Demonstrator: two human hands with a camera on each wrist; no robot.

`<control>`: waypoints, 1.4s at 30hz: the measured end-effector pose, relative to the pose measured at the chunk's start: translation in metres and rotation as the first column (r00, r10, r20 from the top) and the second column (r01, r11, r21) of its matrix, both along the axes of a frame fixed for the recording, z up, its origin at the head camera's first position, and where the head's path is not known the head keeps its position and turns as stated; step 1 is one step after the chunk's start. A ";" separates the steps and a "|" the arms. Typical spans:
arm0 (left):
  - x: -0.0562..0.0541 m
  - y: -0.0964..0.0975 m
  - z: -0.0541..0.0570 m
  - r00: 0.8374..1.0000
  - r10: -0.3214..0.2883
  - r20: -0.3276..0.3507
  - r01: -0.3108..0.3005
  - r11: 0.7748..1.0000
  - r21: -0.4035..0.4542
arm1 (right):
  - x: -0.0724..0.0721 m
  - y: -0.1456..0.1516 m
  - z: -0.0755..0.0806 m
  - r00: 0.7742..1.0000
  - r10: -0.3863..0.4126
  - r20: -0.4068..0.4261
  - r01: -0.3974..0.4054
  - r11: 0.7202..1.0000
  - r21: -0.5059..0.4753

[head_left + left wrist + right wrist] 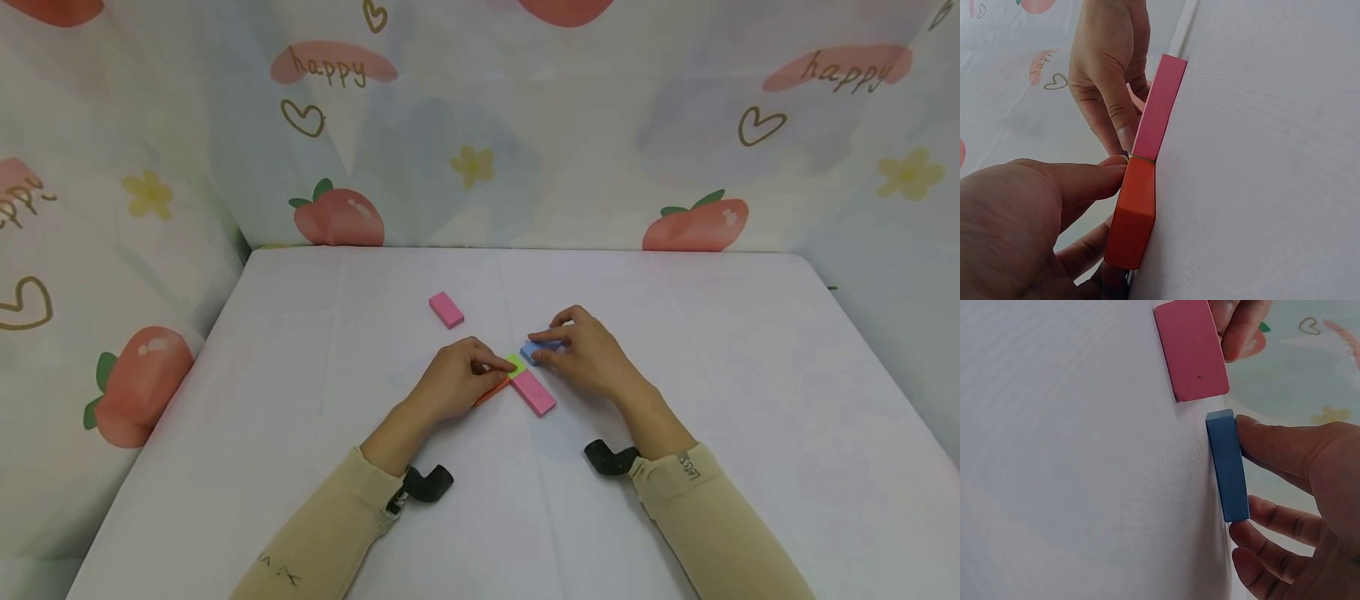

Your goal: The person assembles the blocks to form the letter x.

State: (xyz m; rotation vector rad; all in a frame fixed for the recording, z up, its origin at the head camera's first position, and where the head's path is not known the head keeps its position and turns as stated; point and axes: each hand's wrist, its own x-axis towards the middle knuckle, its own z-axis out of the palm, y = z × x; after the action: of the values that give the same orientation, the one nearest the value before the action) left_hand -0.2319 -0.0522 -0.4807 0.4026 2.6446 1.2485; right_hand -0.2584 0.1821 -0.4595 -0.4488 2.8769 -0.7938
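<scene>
Four small blocks meet or lie close together mid-table. My left hand (pixel 459 379) holds the orange block (pixel 1132 212) between thumb and fingers, its fingertips reaching the yellow-green block (pixel 516 363). That green block is mostly hidden beneath the fingers. A pink block (pixel 534 392) lies flat, its end against the orange and green ones. To the right, my right hand (pixel 588 354) pinches a blue block (pixel 1229 465) with the thumb on its near side and fingers beyond. The blue block is a little apart from the pink one.
Another pink block (pixel 447 310) lies alone farther back, left of the group. A white cloth covers the table (pixel 337 317). Patterned curtains (pixel 480 108) stand at the back and sides. A black wrist camera sits at each sleeve cuff.
</scene>
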 end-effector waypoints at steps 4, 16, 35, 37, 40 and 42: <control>0.000 0.000 -0.001 1.000 -0.001 0.004 0.001 1.000 0.002 | 0.001 0.000 0.000 1.000 -0.003 0.006 0.003 1.000 0.000; 0.000 0.002 -0.001 1.000 -0.011 -0.002 0.011 1.000 0.001 | 0.001 0.002 0.000 1.000 0.003 0.007 -0.003 1.000 0.003; 0.002 0.000 -0.002 1.000 0.002 0.002 -0.002 1.000 0.004 | 0.001 -0.001 0.001 0.999 0.008 0.052 -0.007 1.000 -0.028; 0.001 0.000 -0.001 1.000 0.000 -0.003 0.000 1.000 0.005 | 0.001 -0.001 0.001 0.999 0.013 0.046 -0.012 1.000 -0.029; 0.001 0.000 -0.001 1.000 0.001 -0.005 -0.001 1.000 0.006 | 0.001 -0.001 0.002 0.999 0.015 0.043 -0.014 0.999 -0.029; 0.000 0.001 0.000 1.000 -0.002 -0.004 0.002 1.000 0.008 | 0.001 -0.001 0.002 0.999 0.015 0.046 -0.014 0.999 -0.031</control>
State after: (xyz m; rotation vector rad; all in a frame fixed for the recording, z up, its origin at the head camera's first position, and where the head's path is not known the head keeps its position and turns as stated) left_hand -0.2316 -0.0516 -0.4812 0.4092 2.6434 1.2592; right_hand -0.2576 0.1813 -0.4571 -0.4477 2.8193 -0.8352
